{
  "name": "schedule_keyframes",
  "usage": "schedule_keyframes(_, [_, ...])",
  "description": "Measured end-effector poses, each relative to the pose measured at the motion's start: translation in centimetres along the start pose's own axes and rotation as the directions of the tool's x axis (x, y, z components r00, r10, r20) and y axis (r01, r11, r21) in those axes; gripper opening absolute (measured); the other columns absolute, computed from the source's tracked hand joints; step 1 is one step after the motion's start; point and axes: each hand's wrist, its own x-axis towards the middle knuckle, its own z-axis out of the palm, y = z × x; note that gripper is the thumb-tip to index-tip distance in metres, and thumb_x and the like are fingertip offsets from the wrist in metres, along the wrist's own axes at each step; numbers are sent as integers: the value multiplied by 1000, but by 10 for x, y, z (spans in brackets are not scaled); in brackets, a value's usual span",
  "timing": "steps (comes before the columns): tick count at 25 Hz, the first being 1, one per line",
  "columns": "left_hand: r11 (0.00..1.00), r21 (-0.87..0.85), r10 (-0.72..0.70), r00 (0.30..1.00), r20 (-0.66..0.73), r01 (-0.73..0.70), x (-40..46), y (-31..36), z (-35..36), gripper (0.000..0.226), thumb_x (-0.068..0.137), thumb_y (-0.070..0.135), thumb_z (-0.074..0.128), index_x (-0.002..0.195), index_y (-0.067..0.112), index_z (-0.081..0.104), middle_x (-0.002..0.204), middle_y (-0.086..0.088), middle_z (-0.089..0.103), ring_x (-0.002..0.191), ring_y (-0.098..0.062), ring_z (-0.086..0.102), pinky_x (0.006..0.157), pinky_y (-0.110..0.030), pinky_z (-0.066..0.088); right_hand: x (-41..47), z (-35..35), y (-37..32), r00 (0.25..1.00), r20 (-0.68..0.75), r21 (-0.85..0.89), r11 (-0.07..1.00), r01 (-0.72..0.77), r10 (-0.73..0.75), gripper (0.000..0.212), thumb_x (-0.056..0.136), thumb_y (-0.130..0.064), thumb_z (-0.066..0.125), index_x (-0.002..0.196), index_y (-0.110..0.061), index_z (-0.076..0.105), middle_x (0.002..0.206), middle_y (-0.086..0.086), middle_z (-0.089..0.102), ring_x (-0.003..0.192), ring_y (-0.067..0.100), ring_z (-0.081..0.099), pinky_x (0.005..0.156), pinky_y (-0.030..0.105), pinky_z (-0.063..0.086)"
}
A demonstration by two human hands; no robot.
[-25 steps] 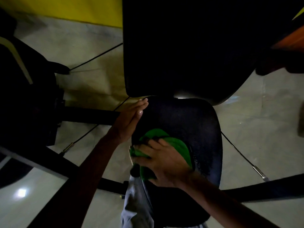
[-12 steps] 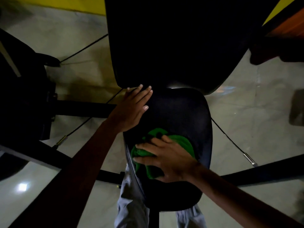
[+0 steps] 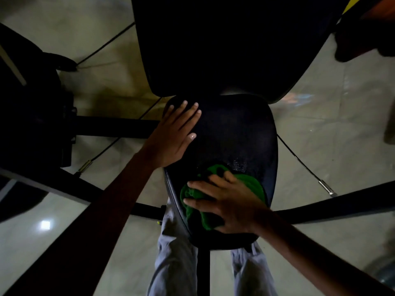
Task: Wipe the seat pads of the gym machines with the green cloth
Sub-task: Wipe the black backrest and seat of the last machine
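A dark padded seat pad (image 3: 235,133) fills the middle of the head view, with the machine's dark back pad (image 3: 224,43) rising just beyond it. A bunched green cloth (image 3: 252,186) lies on the near part of the seat. My right hand (image 3: 230,206) presses down on the cloth with its fingers spread and curled over it. My left hand (image 3: 175,135) lies flat and open on the seat's far left corner. A small wet patch glistens on the seat just beyond the cloth.
Black frame bars (image 3: 111,129) of the machine cross the pale tiled floor (image 3: 331,124) on both sides. Thin steel cables (image 3: 303,163) run diagonally left and right of the seat. My grey trouser legs (image 3: 177,263) stand against the seat's near edge.
My left hand has slid from the seat's left edge onto its top far corner and flattened. My right hand stays pressed on the green cloth at the near part of the seat.
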Motion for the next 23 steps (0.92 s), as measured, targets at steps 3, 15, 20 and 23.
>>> schedule_keyframes(3, [1000,22,-7,1000,-7,7,-8,11,1,53,98,30,27,145,6,35,154,-14,28,144,-35,16,116,-51,12,7,-6,46,970,-105,-36,973,-226,221,63,63,-54,61,122,-34,51,120,8,59,99,28,43,77,41,49])
schedule_keyframes(15, [999,24,-34,998,-57,35,-10,17,6,50,98,26,29,144,7,37,152,-14,31,143,-36,19,115,-55,13,-20,-2,-32,999,32,8,999,-40,40,81,45,-61,74,120,-35,62,131,2,56,105,24,40,79,41,49])
schedule_keyframes(20, [999,42,-23,997,-71,26,-9,13,10,50,99,27,29,143,6,38,151,-15,33,142,-37,22,114,-56,14,20,0,-30,964,-72,76,965,-249,255,57,53,-51,75,106,-33,68,121,1,59,102,24,39,81,41,45])
schedule_keyframes(23, [999,30,-41,998,-53,42,-10,17,7,50,99,27,30,144,7,37,152,-15,32,142,-36,21,114,-56,14,-5,9,-64,987,-10,37,986,-160,161,61,48,-55,75,105,-38,67,131,0,50,105,23,40,79,38,48])
